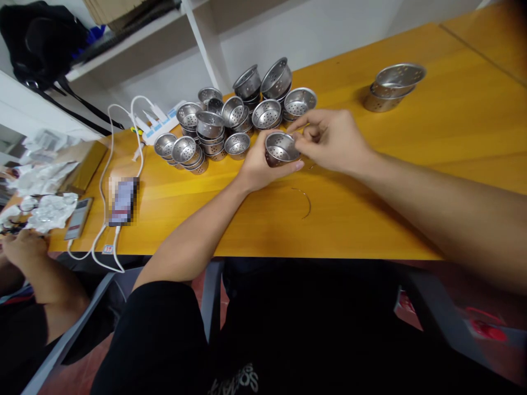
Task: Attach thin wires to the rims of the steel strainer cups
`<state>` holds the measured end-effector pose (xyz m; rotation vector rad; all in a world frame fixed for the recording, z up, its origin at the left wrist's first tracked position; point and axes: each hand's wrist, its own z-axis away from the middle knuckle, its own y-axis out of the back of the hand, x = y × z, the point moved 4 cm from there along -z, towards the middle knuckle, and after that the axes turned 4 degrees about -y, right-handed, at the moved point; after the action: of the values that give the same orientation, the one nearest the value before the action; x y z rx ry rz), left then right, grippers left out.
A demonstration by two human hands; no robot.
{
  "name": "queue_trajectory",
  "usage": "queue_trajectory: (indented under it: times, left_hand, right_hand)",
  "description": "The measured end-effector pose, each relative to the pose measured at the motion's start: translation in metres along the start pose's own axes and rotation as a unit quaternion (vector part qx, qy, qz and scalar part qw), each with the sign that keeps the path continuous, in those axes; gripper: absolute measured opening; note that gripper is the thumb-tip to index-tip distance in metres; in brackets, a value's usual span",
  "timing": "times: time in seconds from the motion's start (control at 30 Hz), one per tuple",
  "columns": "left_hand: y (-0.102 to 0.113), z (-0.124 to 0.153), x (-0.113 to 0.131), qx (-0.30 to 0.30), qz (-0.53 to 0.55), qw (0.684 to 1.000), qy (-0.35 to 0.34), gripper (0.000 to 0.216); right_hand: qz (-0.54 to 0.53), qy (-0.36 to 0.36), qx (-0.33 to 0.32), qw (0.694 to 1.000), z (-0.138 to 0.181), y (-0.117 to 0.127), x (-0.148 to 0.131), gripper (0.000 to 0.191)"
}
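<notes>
Steel perforated strainer cup (280, 148), shiny, round; left hand (259, 167) cradles it, right hand (329, 140) pinches rim.

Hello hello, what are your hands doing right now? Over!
Left hand cradles a little metal strainer cup. Right hand pinches its rim. Bent wire on the table nearby, pile of cups behind. Over.
</notes>
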<state>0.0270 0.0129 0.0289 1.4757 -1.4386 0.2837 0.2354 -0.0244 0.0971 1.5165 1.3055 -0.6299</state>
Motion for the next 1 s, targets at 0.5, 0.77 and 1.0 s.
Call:
queue_trajectory:
  times: [0.5,0.77,1.0]
  left_hand:
    - [0.000,-0.005,-0.007,-0.028,0.019,0.999,-0.040,0.095]
    - [0.000,-0.004,-0.010,-0.022,-0.011,0.999,-0.045,0.089]
    - [0.000,-0.003,-0.014,-0.037,-0.013,0.998,-0.050,0.090]
  right_hand:
    - [-0.136,-0.029,-0.130,0.982,0.000,0.007,-0.017,0.060]
    - [-0.118,-0.046,-0.130,0.983,-0.001,0.002,-0.011,0.059]
    - [-0.112,-0.041,-0.125,0.985,-0.002,-0.001,-0.006,0.059]
